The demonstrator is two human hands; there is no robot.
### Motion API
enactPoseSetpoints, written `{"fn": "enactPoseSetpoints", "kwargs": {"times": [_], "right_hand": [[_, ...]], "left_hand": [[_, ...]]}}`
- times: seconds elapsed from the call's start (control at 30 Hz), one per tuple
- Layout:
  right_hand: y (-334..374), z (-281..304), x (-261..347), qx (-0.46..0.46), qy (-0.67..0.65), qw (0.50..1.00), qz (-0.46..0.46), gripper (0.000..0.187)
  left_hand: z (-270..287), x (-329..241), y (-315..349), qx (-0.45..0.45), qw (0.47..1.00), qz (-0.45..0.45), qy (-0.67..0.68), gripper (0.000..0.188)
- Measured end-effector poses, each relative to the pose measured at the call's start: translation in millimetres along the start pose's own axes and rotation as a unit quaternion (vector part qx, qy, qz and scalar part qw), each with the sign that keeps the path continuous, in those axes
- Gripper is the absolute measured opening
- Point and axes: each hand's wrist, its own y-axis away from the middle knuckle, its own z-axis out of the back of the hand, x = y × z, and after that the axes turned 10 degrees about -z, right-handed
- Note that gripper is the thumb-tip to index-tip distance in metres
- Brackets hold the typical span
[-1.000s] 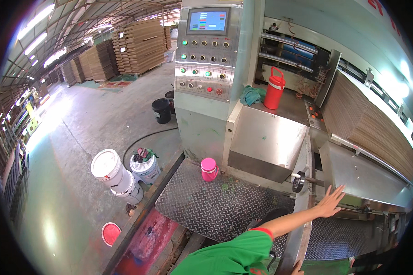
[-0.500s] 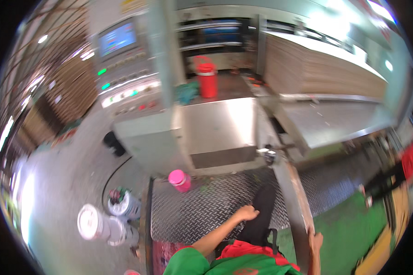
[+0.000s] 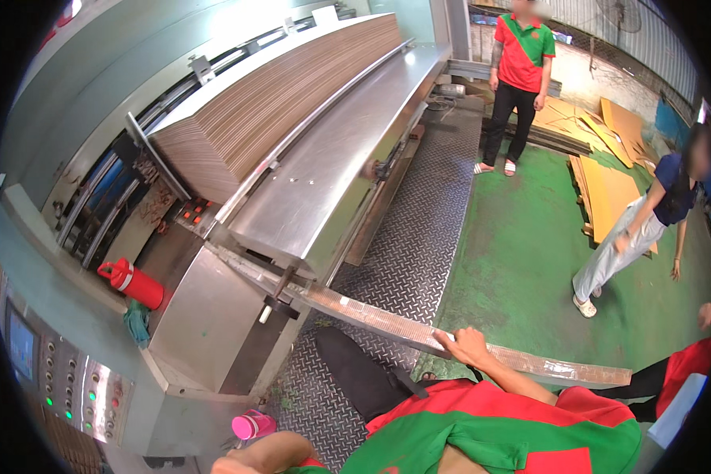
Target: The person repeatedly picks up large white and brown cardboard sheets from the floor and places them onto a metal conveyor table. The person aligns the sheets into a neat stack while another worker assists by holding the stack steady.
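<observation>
Across in front of me runs a long, narrow metal-edged rail [image 3: 529,362], its top covered with brownish, shiny strip. My right hand [image 3: 464,347] is closed over this rail near its middle, with part of the fingers over the far edge. At the lower left edge my left hand [image 3: 233,464] is mostly cut off by the picture, and its fingers are hidden. Closest to it is a pink lidded container [image 3: 254,425] on the patterned metal step. A black knob handle [image 3: 280,306] sticks out by the rail's far end.
A tall stack of brown cardboard sheets [image 3: 237,138] stands behind a steel table [image 3: 332,174]. A red jug [image 3: 134,283] and a control panel [image 3: 71,379] are at left. Two people [image 3: 521,63] [image 3: 648,213] stand on the green floor [image 3: 498,268]; another person's red sleeve [image 3: 687,371] shows at right.
My view has swung to the right, toward the stack, the steel table and the people. My left hand has gone from above my leg to the lower edge. My right hand stays on the rail.
</observation>
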Motion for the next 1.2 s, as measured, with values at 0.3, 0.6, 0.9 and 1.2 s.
{"fn": "enactPoseSetpoints", "kwargs": {"times": [0.3,0.6,0.9,1.2], "right_hand": [[-0.9,12.6,11.4,0.026,0.019,0.999,0.002,0.088],[6.5,18.2,7.4,0.012,-0.031,0.999,0.015,0.091],[9.5,10.5,1.2,-0.030,-0.045,0.998,0.025,0.090],[10.9,25.3,8.9,0.032,-0.038,0.998,-0.024,0.092]], "left_hand": [[17.8,52.8,-10.5,0.109,0.991,-0.012,-0.075,0.051],[2.7,158.0,-13.5,0.232,0.908,0.211,0.277,0.076],[-48.6,193.9,-16.2,0.244,0.858,0.278,0.358,0.061],[-11.3,137.7,5.7,0.064,0.974,0.120,0.182,0.039]]}}
